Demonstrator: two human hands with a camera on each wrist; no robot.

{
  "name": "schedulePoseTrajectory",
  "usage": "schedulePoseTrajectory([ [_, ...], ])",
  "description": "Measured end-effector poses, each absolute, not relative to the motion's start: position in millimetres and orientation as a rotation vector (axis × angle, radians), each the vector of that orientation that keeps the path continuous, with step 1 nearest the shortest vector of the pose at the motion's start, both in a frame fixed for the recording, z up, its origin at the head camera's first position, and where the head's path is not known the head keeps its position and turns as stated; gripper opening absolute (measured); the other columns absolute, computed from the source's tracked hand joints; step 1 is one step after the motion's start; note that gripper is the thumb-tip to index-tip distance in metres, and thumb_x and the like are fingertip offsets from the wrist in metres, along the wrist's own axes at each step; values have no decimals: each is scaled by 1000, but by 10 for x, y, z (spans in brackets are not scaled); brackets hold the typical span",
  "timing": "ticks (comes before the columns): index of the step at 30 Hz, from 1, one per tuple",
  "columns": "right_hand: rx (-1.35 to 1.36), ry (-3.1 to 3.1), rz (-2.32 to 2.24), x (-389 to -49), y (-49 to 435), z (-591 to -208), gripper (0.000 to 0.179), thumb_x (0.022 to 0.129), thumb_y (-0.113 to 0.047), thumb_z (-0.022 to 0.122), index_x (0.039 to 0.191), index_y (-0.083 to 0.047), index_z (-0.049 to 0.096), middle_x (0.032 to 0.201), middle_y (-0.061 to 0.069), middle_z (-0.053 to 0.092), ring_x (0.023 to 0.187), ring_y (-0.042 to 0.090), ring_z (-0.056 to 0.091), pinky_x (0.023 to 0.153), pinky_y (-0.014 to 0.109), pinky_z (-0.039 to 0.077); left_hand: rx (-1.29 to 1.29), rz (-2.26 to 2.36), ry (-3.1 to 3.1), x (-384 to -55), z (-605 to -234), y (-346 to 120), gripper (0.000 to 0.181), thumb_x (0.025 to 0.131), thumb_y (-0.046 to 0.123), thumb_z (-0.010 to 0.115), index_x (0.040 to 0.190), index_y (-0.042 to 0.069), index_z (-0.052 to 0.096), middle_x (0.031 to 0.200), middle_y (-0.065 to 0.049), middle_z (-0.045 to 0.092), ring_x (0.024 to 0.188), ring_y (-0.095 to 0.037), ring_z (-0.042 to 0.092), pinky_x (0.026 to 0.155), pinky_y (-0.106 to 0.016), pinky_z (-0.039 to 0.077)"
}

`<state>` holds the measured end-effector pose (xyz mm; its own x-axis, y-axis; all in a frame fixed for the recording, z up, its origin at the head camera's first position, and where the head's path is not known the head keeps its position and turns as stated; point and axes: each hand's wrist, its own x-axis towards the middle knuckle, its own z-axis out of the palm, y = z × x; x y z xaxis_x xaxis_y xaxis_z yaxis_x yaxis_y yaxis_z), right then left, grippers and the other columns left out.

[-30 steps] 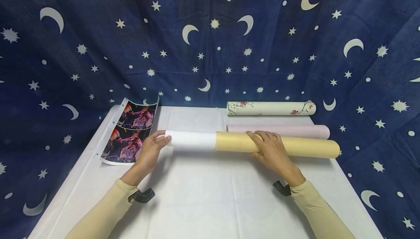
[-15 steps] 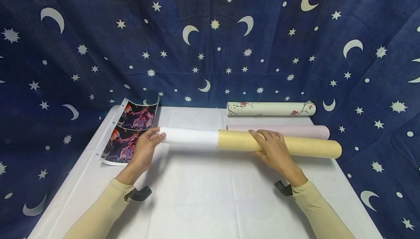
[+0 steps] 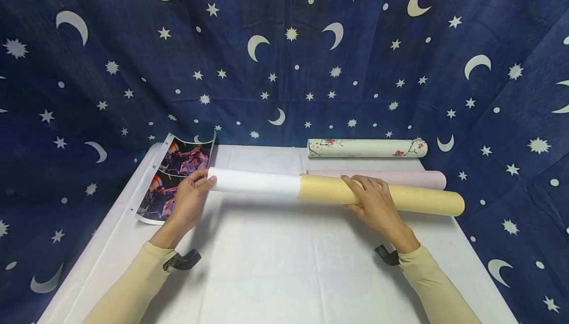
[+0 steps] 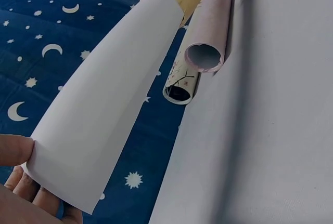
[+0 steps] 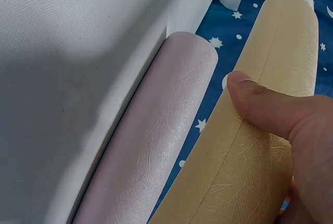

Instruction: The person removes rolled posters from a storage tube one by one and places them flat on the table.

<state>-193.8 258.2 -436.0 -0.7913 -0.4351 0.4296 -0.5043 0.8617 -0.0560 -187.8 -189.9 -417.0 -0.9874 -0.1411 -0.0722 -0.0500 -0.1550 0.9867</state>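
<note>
A yellow, crinkle-textured tube [image 3: 422, 200] lies across the front of me above the table, my right hand [image 3: 371, 203] gripping it around the middle. From its left end sticks out a curled sheet of white paper [image 3: 253, 182]. My left hand [image 3: 190, 198] pinches the paper's free end, thumb on one face and fingers behind. In the left wrist view the white paper [image 4: 104, 94] runs straight into the yellow tube's mouth, its long edge loose. The right wrist view has my right thumb [image 5: 260, 102] pressed along the yellow tube [image 5: 223, 167].
Behind the yellow tube lies a pink tube [image 3: 413, 178], and farther back a cream tube with red blossoms [image 3: 364, 148]; both show hollow ends in the left wrist view. A glossy printed sheet [image 3: 148, 205] rests at the table's left, beneath my left hand. A star-and-moon curtain [image 3: 284, 67] hangs behind.
My left hand has moved left and slightly up with the white paper, and a longer stretch of it now shows outside the yellow tube. The tube and my right hand have shifted slightly right.
</note>
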Motion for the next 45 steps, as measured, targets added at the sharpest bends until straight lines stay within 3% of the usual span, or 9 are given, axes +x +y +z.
schedulePoseTrajectory([
  [12, 688, -2614, 273, -1961, 2619, -4344, 82, 72, -33, 86, 144, -21, 47, 127, 13, 60, 114, 39, 58, 99, 59, 36, 297, -2250, -2020, -1896, -4109, -2001, 28, 97, 11, 61, 124, 5, 53, 84, 21, 70, 100, -3, 59, 94, -18, 40],
  [21, 678, -2610, 297, -1970, 2625, -4305, 82, 72, -33, 85, 144, -21, 48, 127, 13, 60, 115, 39, 57, 99, 60, 35, 353, -2233, -1983, -1907, -4082, -2082, 23, 97, 14, 62, 119, 12, 57, 85, 22, 71, 104, -7, 58, 96, -27, 39],
  [39, 635, -2614, 322, -2018, 2670, -4246, 82, 73, -31, 86, 144, -22, 47, 128, 14, 58, 117, 41, 54, 101, 63, 33, 365, -2274, -1759, -1971, -4057, -2214, 16, 98, 8, 58, 113, 12, 54, 92, 16, 70, 106, -7, 57, 90, -17, 42],
  [42, 608, -2623, 336, -2014, 2708, -4237, 82, 73, -31, 86, 144, -22, 47, 128, 15, 58, 117, 42, 54, 100, 63, 33, 396, -2262, -1754, -1973, -4057, -2268, 17, 99, 11, 57, 115, 15, 53, 98, 15, 68, 112, -9, 55, 94, -19, 41],
  [45, 589, -2628, 340, -2014, 2742, -4231, 82, 73, -31, 85, 144, -21, 46, 128, 16, 57, 118, 42, 52, 99, 62, 32, 425, -2261, -1750, -1969, -4061, -2320, 20, 100, 15, 57, 119, 17, 51, 110, 10, 66, 123, -13, 51, 106, -26, 39],
])
